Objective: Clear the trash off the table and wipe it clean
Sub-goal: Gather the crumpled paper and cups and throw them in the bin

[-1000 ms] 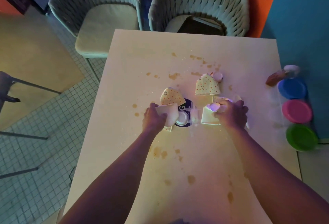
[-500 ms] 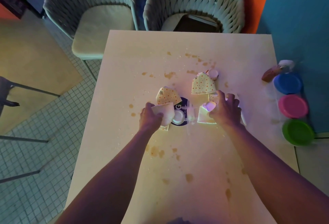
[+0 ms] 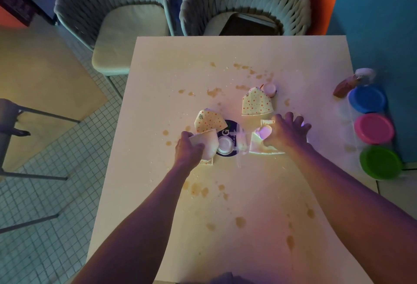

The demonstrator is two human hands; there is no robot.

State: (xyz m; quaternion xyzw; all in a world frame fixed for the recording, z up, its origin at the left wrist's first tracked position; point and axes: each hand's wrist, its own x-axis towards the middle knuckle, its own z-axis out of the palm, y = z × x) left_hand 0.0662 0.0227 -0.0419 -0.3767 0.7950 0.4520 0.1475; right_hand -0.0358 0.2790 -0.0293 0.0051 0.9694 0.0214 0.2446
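**So, both hands already deep in the trash pile**

Head view, only angle we get. Biggest risk I'd guess: the flattened paper cups are flimsy, and the table is spotted with brown spills, so a rushed grab could drag paper through the wet spots and smear them wider, or knock the small white cup lying at the far side.

Left hand has its fingers curled round a crushed white cup, just beside a round dark lid. Right hand comes in palm down, fingers spread over a flattened cup, thumb pinching a small pale bit against it. Two polka-dot cups still lie untouched beyond.
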